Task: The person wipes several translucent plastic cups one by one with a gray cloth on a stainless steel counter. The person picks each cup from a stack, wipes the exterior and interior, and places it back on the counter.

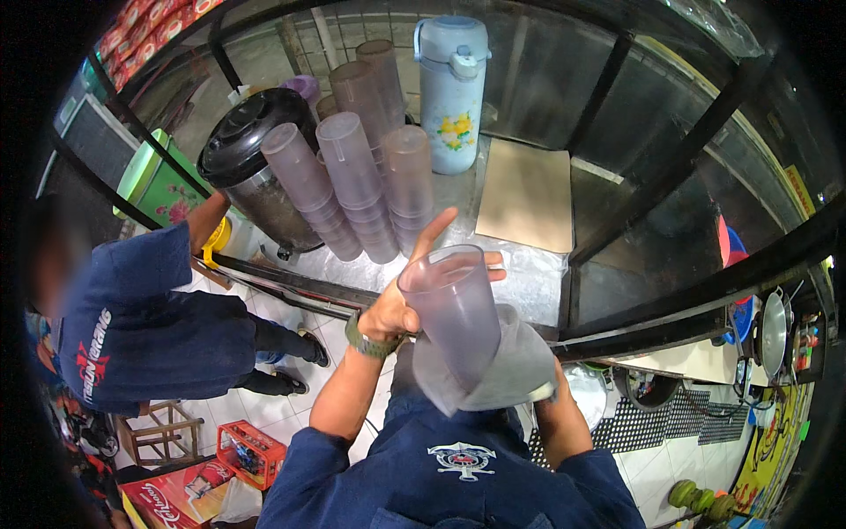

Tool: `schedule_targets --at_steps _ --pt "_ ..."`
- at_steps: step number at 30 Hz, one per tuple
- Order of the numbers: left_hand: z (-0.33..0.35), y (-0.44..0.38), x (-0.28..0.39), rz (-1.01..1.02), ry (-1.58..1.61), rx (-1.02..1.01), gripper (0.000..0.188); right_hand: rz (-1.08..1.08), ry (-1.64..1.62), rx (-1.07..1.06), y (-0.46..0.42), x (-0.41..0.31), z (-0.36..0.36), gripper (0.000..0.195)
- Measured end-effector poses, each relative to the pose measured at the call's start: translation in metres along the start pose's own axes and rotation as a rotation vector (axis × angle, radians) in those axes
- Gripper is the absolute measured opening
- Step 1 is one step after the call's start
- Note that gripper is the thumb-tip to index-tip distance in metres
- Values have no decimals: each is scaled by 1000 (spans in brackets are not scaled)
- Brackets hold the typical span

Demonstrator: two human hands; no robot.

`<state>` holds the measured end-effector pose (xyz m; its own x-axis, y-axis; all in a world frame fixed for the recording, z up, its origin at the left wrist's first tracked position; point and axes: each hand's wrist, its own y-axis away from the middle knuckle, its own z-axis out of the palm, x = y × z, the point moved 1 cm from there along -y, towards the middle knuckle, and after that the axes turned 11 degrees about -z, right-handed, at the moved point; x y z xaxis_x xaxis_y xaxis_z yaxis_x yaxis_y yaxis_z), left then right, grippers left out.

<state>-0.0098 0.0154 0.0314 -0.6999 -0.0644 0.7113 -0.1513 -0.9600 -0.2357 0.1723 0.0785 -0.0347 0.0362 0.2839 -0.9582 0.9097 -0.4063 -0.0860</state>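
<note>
A translucent purple-grey plastic cup [456,317] is tilted before my chest, its open rim upward. My left hand [390,314], with a green watch on its wrist, lies along the cup's left side; its fingers spread out behind, apart from one another. Around the cup's lower part wraps a grey cloth [509,364]. My right hand [548,383] is mostly hidden under this cloth and holds it against the cup. Beyond my hands, several stacks of similar upturned cups [357,172] stand on the covered counter [522,284].
Left of the stacks is a black-lidded metal drink container [258,145]; a light-blue vacuum flask [453,99] stands behind. A tan board [525,195] lies at right. Dark frame bars [661,291] border the counter. Another person [152,317] stands left, near a red crate [251,453].
</note>
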Motion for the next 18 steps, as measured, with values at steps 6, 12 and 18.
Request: schedule_targets --at_steps 6,12,18 --pt "-3 -14 -9 71 -331 275 106 25 68 -10 -1 -10 -11 45" --pt "17 -29 -32 283 -456 740 100 80 117 1 -20 -33 36 46" --pt "5 -23 -18 306 -316 508 107 135 161 -16 -18 -32 -12 46"
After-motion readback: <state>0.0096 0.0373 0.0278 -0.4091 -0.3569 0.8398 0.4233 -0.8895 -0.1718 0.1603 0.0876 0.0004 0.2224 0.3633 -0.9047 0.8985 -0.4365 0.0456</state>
